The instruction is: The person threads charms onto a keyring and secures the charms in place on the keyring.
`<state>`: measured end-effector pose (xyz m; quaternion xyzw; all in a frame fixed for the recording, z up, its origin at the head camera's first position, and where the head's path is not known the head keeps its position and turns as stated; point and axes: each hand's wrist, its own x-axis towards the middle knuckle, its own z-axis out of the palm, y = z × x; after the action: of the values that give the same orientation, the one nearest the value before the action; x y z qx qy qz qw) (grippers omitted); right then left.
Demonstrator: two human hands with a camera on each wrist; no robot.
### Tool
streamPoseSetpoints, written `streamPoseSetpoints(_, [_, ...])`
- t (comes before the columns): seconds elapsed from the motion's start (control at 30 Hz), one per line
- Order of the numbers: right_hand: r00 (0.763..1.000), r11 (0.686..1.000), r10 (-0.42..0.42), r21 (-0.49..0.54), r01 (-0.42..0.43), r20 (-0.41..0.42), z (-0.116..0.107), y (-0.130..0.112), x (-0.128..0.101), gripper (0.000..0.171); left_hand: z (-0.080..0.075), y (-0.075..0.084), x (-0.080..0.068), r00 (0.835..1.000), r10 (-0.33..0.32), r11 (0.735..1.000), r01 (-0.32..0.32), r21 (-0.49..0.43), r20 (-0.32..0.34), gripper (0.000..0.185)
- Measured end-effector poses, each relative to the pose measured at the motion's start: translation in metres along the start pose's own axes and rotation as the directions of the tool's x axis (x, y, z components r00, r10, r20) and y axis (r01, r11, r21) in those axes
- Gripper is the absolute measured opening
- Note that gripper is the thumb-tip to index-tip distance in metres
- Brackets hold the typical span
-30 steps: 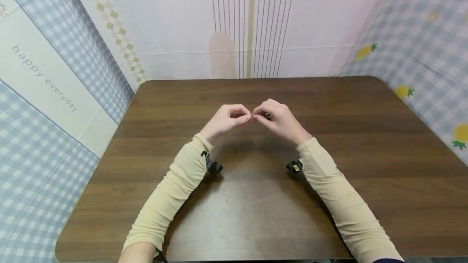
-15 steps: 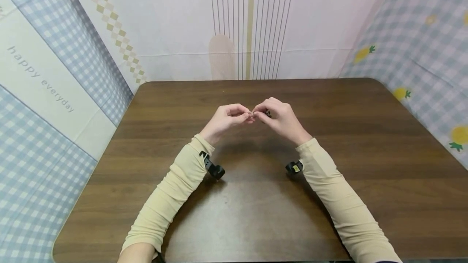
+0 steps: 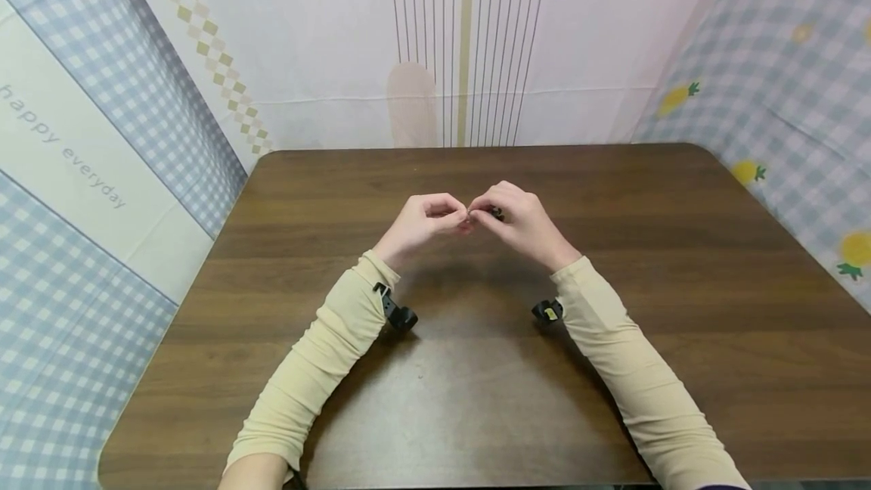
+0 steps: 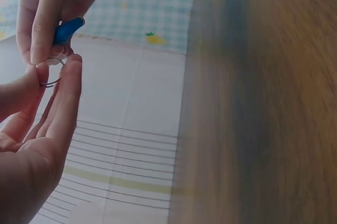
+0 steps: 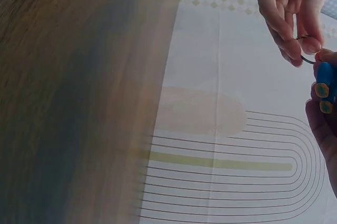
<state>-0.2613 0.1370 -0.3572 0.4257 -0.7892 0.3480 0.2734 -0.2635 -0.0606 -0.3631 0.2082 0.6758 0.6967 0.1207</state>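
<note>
Head view — brown table (image 3: 680,286), seemingly patterned cloth walls (image 3: 102,134).

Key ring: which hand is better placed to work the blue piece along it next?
Probably the right hand: it already pinches the blue piece at the key ring. The left hand pinches the ring itself, so it seems better used to steady it.

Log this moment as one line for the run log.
left hand: pinches metal ring | right hand: grips blue piece at ring | both above table
</note>
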Motion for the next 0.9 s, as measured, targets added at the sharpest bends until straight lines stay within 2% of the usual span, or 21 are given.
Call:
streamPoseSetpoints(0.07, [1.0,1.0,0.018,0.019,-0.017,-0.016,-0.0007,-0.0008,0.0002,0.01,0.0006,0.0005,0.0,1.0,-0.008,0.998,0.008,-0.055,-0.009,0.006])
streamPoseSetpoints(0.13, [0.999,0.999,0.039,0.038,-0.038,-0.03,-0.0014,-0.0012,0.0002,0.01,0.0009,0.0001,0.0004,1.0,-0.015,0.991,0.013,-0.13,-0.009,0.013])
streamPoseSetpoints(0.27, [0.996,0.995,0.068,0.071,-0.064,-0.054,-0.0025,-0.0011,0.0006,0.009,0.0014,-0.0005,0.0004,1.0,-0.012,0.961,0.011,-0.276,-0.001,0.028])
streamPoseSetpoints(0.4, [0.996,0.994,0.074,0.08,-0.069,-0.059,-0.0038,-0.0008,0.0016,0.008,0.002,0.0006,-0.0002,1.0,-0.001,0.945,0.003,-0.328,0.007,0.029])
streamPoseSetpoints(0.53, [0.996,0.995,0.077,0.058,-0.075,-0.041,-0.0043,-0.0005,0.0011,0.008,0.001,0.0025,-0.0017,1.0,0.011,0.968,-0.01,-0.25,0.004,0.019])
streamPoseSetpoints(0.67, [0.997,0.997,0.071,0.03,-0.071,-0.015,-0.0044,0.0002,0.0007,0.008,-0.0008,0.0038,-0.002,0.999,0.032,0.997,-0.033,-0.07,-0.02,0.008])
streamPoseSetpoints(0.77, [0.998,0.998,0.059,0.011,-0.059,0.014,-0.0043,-0.0003,0.0008,0.007,-0.0013,0.0035,-0.0013,0.998,0.053,0.997,-0.05,0.061,-0.036,0.014])
streamPoseSetpoints(0.9, [0.998,0.999,0.048,-0.002,-0.047,0.034,-0.0039,-0.0019,0.0009,0.008,-0.0003,0.0037,-0.0002,0.996,0.066,0.99,-0.059,0.126,-0.054,0.013])
